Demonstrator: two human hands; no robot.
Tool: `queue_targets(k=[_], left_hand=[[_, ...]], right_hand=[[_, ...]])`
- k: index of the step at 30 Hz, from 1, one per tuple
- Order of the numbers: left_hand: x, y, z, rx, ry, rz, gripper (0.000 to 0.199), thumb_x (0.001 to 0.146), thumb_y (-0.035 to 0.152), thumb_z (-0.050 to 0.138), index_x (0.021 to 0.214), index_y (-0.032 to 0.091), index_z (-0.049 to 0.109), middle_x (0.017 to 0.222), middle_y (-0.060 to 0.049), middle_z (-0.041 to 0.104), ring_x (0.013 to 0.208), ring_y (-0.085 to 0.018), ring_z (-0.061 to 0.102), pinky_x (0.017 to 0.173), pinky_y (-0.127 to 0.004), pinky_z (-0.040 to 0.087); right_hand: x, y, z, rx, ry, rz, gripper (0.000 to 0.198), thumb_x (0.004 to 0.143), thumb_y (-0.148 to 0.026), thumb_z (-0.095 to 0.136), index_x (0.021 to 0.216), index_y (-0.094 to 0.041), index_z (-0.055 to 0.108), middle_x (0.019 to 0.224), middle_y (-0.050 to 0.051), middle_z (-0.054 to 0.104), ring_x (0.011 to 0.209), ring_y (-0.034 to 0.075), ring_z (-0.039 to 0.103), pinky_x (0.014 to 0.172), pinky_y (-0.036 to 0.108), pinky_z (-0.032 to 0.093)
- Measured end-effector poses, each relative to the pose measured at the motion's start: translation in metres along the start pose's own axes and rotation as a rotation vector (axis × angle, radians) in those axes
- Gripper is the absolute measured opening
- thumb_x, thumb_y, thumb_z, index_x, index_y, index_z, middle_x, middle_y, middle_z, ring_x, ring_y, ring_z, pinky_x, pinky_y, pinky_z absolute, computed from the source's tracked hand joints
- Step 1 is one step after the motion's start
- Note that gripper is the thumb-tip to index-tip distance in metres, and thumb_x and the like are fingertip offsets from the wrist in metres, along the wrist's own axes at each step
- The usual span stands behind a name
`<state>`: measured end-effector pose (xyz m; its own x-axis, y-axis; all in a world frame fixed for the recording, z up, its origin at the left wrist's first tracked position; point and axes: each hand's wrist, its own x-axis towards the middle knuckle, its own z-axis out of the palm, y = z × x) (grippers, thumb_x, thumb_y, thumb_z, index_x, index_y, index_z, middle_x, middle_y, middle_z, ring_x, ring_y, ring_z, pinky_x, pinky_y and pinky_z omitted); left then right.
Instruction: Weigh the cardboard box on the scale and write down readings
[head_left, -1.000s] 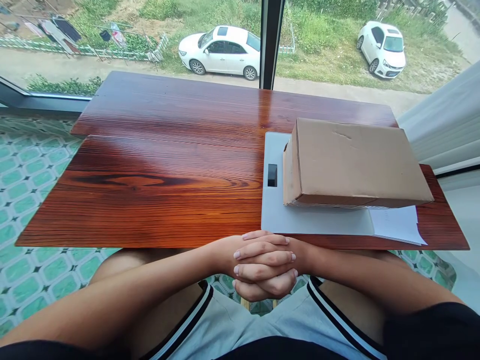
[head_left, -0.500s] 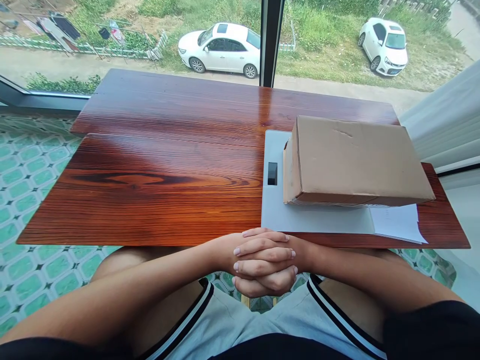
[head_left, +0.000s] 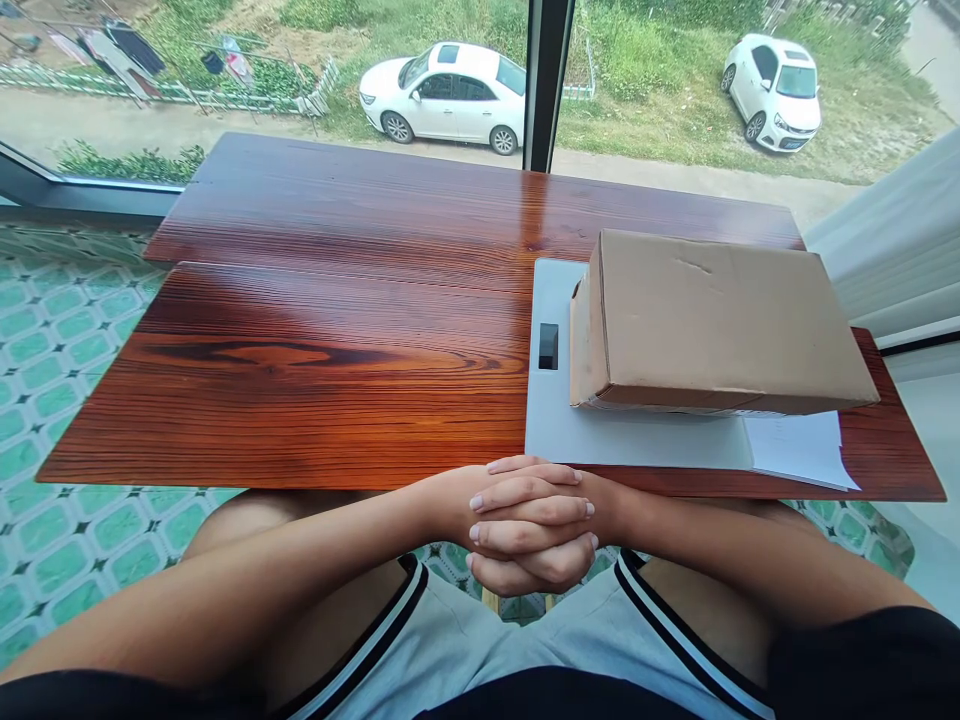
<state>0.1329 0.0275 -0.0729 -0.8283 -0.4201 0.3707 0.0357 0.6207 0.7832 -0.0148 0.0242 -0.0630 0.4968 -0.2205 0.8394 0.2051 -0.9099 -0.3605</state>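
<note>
My left hand [head_left: 459, 492] and my right hand [head_left: 601, 496] are clasped together with their fingers interlaced. They rest over my lap, right at the near edge of the wooden table [head_left: 300, 400]. Both are closed around each other, and no object shows between them. Just beyond the fingers, on the table's right side, lies a flat pale scale [head_left: 637, 440] with a small dark display [head_left: 548, 346]. A closed brown cardboard box [head_left: 720, 320] rests on the scale and hides much of it.
White papers [head_left: 802, 450] stick out from beside the scale near the table's front right. A dark window frame post [head_left: 540, 90] stands behind the table, and a white curtain [head_left: 892, 230] hangs at the right. Green patterned tiles [head_left: 67, 400] cover the floor.
The view has shifted very slightly, so the table, box and window appear a little to the right. My hands stay clasped in the same pose.
</note>
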Motion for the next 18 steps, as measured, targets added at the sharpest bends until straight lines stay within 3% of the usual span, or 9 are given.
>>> queue_targets(k=[7, 13, 18], left_hand=[[-0.001, -0.003, 0.002, 0.029, 0.101, 0.08, 0.033, 0.092, 0.041, 0.072, 0.124, 0.04, 0.075, 0.136, -0.008, 0.069, 0.131, -0.04, 0.059, 0.07, -0.034, 0.066], [0.006, -0.039, -0.004, 0.054, -0.124, 0.136, 0.05, 0.081, 0.044, 0.08, 0.131, 0.043, 0.072, 0.144, -0.007, 0.064, 0.134, -0.045, 0.055, 0.081, -0.046, 0.064], [0.006, -0.047, -0.005, 0.073, -0.164, 0.089, 0.052, 0.081, 0.047, 0.078, 0.133, 0.044, 0.07, 0.147, -0.006, 0.061, 0.136, -0.045, 0.053, 0.086, -0.048, 0.063]], right_hand=[[-0.006, 0.004, 0.002, -0.023, 0.01, -0.013, 0.039, 0.081, -0.023, 0.08, 0.118, -0.027, 0.069, 0.101, 0.015, 0.07, 0.097, 0.036, 0.074, 0.08, 0.053, 0.066], [0.004, -0.001, 0.0, -0.011, -0.004, 0.002, 0.037, 0.083, -0.023, 0.078, 0.118, -0.028, 0.068, 0.096, 0.013, 0.069, 0.094, 0.035, 0.075, 0.078, 0.053, 0.066], [0.004, 0.0, 0.001, -0.014, 0.013, -0.006, 0.037, 0.081, -0.021, 0.079, 0.116, -0.028, 0.068, 0.095, 0.013, 0.07, 0.093, 0.035, 0.075, 0.078, 0.051, 0.066]])
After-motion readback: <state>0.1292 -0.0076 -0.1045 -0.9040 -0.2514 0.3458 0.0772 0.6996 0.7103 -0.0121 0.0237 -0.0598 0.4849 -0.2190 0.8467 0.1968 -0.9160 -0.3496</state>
